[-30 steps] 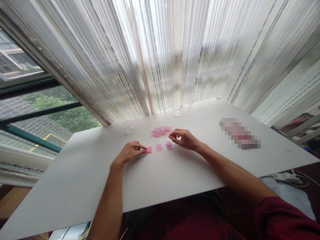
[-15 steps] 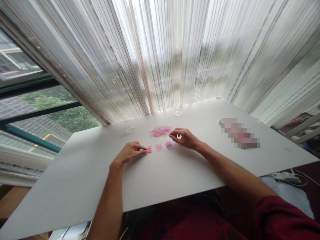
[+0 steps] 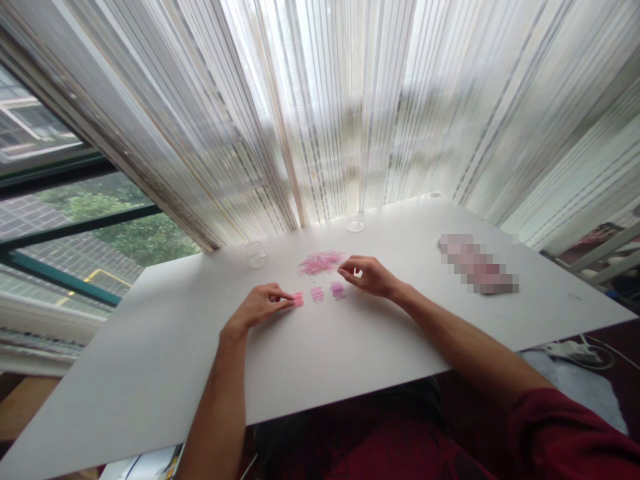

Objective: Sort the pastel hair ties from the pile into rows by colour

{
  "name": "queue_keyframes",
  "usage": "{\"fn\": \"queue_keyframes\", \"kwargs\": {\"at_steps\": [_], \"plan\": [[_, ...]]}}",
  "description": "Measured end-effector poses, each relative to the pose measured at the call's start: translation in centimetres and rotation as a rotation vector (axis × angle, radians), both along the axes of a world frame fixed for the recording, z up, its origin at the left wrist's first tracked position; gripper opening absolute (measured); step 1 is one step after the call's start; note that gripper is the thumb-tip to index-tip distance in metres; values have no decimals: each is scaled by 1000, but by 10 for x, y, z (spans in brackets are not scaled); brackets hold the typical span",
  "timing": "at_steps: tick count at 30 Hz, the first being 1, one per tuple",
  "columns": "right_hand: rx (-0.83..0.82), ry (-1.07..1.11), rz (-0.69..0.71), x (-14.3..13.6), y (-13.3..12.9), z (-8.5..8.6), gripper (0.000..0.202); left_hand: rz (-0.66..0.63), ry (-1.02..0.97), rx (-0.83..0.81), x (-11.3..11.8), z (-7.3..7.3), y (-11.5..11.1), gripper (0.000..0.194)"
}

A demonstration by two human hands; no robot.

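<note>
On the white table lies a loose pile of thin pink and purple pieces (image 3: 321,262). Nearer me are three small groups in a row: a bright pink one (image 3: 299,299), a pale pink one (image 3: 317,294) and a purple one (image 3: 337,290). My left hand (image 3: 265,303) has its thumb and forefinger pinched at the left edge of the bright pink group; what they hold is too small to make out. My right hand (image 3: 367,275) is at the right side of the pile, above the purple group, its fingertips pinched together. Whether something is between them cannot be seen.
Clear round dishes or lids stand at the back left (image 3: 257,255) and back middle (image 3: 355,226) of the white table (image 3: 165,340). A blurred pinkish object (image 3: 477,265) lies at the right. Striped curtains (image 3: 345,120) hang along the far edge.
</note>
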State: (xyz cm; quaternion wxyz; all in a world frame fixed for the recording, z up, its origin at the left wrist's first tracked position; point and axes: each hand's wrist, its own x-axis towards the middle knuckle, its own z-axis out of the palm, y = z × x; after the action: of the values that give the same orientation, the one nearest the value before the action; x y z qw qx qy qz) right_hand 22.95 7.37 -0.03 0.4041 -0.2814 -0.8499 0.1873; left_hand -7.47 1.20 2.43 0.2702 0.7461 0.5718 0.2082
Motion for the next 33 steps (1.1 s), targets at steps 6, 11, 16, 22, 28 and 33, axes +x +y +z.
{"fn": "queue_keyframes", "kwargs": {"at_steps": [6, 11, 16, 22, 28, 33], "plan": [[-18, 8, -2, 1, 1, -1, 18, -19, 4, 6, 6, 1, -2, 34], [-26, 13, -7, 0, 2, -2, 18, -52, 15, 29, 8, 1, -2, 31], [-32, 13, -15, 0, 3, -3, 18, -72, 23, 161, 9, -2, -1, 33], [-56, 24, -16, 0, 4, -4, 18, -81, -9, 147, 11, -10, 1, 24], [-75, 32, -54, 4, 10, -4, 21, -109, -12, 149, 14, -9, 0, 18], [-156, 49, -176, 13, 27, -12, 24, -98, 0, 171, 15, -8, -2, 18]]}}
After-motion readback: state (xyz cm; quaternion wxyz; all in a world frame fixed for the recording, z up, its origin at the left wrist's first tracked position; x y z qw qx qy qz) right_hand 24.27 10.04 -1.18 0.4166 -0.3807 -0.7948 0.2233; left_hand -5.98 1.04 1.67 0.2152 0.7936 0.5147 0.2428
